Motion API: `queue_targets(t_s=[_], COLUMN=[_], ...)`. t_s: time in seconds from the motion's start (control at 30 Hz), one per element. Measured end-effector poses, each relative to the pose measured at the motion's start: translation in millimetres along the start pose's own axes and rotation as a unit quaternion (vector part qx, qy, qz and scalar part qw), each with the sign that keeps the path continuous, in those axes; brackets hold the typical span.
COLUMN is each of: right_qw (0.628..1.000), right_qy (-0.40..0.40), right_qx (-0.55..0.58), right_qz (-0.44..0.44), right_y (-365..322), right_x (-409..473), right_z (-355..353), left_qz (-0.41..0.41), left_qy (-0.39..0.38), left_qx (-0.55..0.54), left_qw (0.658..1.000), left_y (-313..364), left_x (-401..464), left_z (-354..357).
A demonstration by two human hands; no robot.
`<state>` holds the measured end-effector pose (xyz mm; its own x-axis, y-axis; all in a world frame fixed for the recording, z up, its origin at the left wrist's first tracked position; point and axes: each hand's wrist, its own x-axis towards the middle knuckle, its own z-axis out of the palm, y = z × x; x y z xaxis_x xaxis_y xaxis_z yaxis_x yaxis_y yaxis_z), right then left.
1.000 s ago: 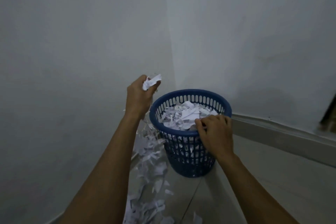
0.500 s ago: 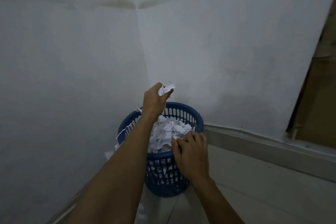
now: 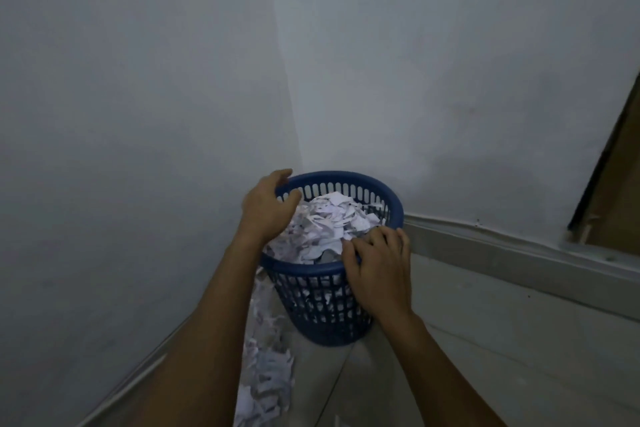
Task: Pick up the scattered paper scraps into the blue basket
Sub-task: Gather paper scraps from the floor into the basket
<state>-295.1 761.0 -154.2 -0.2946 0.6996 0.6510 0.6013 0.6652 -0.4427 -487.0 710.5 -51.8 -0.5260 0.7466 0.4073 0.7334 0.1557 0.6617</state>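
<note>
Where the two pale walls [image 3: 433,87] meet, blue basket [image 3: 332,269] upright on the floor [image 3: 502,357], tucked into the corner and heaped near the rim with white paper scraps [image 3: 325,222]. Left hand [image 3: 266,206] at the basket's left rim — fingers curled over the top edge, thumb on the inner side above the heap; grip closed round the rim, no scrap visibly in it. Right hand [image 3: 377,267] at the basket's near right rim, fingers bent over the edge with tips touching the scraps inside; grip curled onto the rim, though whether any paper is pinched under the fingertips cannot be told. Both forearms reaching in from the bottom of the view, one on each side of the basket.

More loose scraps [image 3: 266,374] on the floor just left of the basket's base, trailing in a band toward the near edge of the view, alongside the left wall's skirting; a single small piece lying near the bottom edge, in front of the basket. Grey skirting board [image 3: 519,263] running along the right wall behind and to the right of the basket. Brown wooden frame [image 3: 613,184] set in that wall, well apart from the basket — far right. Dim light, details of the scraps blurred.
</note>
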Motion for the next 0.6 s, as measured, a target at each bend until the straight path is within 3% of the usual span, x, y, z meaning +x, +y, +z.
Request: queue_targets(t_s=[0.07,0.17,0.23,0.37,0.47,0.6], right_qw=[1.000,1.000,1.000,1.000,1.000,1.000], right_qy=[0.005,0.004,0.002,0.002,-0.004,0.000], right_qx=[0.004,-0.001,-0.008,-0.011,-0.015,-0.017], right_qz=[0.001,0.008,0.009,0.009,0.014,0.015], right_y=[-1,-4,-6,-6,-7,-8], right_x=[0,1,-1,-2,-1,-1], right_z=[-1,-1,-1,0,1,2], left_qz=[-0.033,-0.085,-0.120,-0.206,-0.202,-0.168], left_qy=[0.024,-0.055,-0.061,-0.035,-0.051,0.033], left_qx=[0.001,0.021,0.031,-0.085,0.001,0.141], left_qw=[0.999,0.995,0.990,0.974,0.978,0.975], left_y=[-19,-51,-66,-74,-70,-66], left_x=[-17,-40,-55,-75,-73,-68], left_z=[-15,-19,-16,-7,-6,-13])
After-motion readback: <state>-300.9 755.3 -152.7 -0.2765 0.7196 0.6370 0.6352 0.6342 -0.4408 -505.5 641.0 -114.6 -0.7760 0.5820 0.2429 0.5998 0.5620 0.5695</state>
